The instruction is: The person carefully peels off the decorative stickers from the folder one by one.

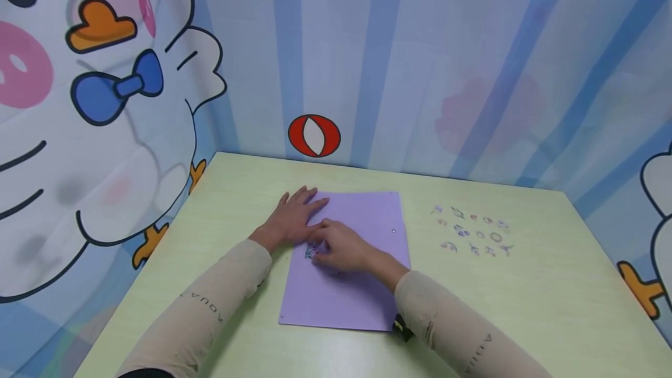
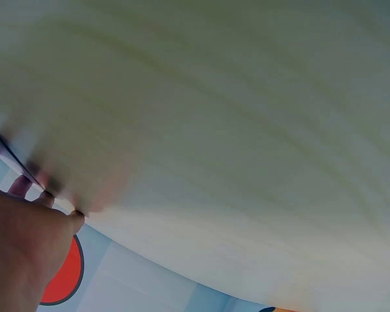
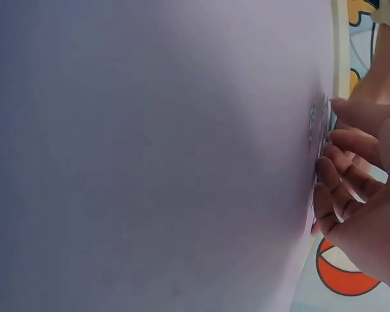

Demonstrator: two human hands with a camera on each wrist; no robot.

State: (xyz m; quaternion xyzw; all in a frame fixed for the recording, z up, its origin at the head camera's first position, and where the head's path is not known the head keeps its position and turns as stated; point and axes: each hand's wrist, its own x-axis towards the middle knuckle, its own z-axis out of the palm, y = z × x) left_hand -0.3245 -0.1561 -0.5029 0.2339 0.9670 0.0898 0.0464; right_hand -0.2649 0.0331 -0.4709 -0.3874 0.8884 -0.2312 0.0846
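A purple sheet (image 1: 357, 302) lies on the table. My left hand (image 1: 291, 217) rests with spread fingers over its upper left edge; the left wrist view shows the fingertips (image 2: 77, 218) down at that edge. My right hand (image 1: 341, 247) is bent over the left part of the sheet, thumb and forefinger pinching a small clear-edged sticker (image 1: 311, 251) with a dark green and purple pattern. In the right wrist view the sticker (image 3: 318, 120) sits close against the sheet at the fingertips (image 3: 335, 136), while the other fingers curl beside it.
Several small flower-like stickers (image 1: 462, 230) lie in rows on the pale table (image 1: 556, 284), right of the sheet. A small white dot (image 1: 394, 231) shows near the sheet's right edge. Behind the table hangs a striped cartoon curtain (image 1: 336, 63).
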